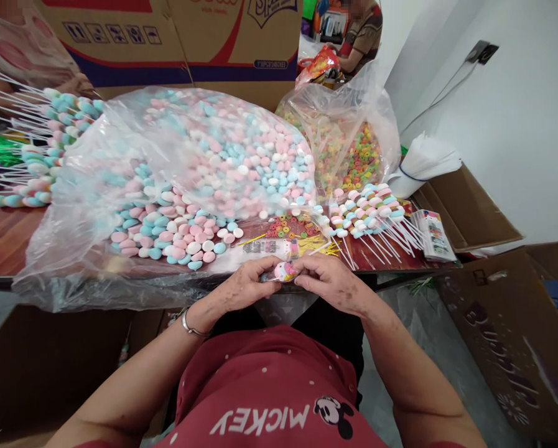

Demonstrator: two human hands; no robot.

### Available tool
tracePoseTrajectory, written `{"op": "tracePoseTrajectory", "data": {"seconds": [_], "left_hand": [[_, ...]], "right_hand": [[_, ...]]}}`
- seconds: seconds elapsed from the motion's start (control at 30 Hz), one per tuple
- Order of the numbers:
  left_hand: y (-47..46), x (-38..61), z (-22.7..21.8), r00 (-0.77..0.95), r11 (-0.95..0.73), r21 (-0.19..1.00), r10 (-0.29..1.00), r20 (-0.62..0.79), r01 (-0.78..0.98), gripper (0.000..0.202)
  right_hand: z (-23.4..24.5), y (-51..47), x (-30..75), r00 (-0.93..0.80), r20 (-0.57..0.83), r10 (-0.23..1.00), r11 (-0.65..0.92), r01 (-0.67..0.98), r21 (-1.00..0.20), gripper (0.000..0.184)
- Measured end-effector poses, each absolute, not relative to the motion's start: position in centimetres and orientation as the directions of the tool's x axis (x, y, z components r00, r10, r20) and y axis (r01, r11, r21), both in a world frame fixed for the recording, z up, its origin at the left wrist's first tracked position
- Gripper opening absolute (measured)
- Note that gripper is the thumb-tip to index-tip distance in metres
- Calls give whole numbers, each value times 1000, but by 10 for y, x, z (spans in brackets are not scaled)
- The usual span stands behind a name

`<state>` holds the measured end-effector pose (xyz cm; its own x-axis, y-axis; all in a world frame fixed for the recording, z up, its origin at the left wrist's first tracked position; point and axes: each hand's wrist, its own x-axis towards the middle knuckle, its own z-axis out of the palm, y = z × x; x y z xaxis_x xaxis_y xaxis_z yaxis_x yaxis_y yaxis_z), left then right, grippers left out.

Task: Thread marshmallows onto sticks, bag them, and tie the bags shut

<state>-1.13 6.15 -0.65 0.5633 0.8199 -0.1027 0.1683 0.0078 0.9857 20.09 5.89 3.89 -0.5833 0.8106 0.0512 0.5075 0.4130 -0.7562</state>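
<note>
Reddish wood shows at the left of the surface, with a big clear bag of sweets lying across it. Its mouth faces the person, probably so that the sweets spread within easy reach. Skewers sit at the right, sticks towards the near edge, perhaps to keep them easy to lift. Yellow ties lie just beyond the hands, likely for the same convenience.

At the near edge, centred before the body, is a small printed packet. The left hand and right hand pinch its opposite ends between thumb and fingers, nearly closed, presumably to steady it. Its long axis runs roughly left to right, along the edge; which end is its top, I cannot tell.
</note>
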Motion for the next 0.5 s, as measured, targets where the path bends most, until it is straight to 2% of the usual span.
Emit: {"op": "tracePoseTrajectory", "data": {"seconds": [0.13,0.23,0.37,0.5], "left_hand": [[62,-12,-7,583,10,984,804,-112,176,22],[61,-11,-10,595,48,988,794,-128,149,20],[58,-11,-10,634,140,990,762,-130,36,22],[53,-7,-3,669,24,997,741,-68,75,31]], "right_hand": [[40,56,202,-597,123,793,526,568,-633,12],[43,54,202,-537,307,786,606,569,-556,16],[44,53,199,-390,540,746,662,522,-538,14],[41,54,194,-457,568,684,729,447,-518,13]]}}
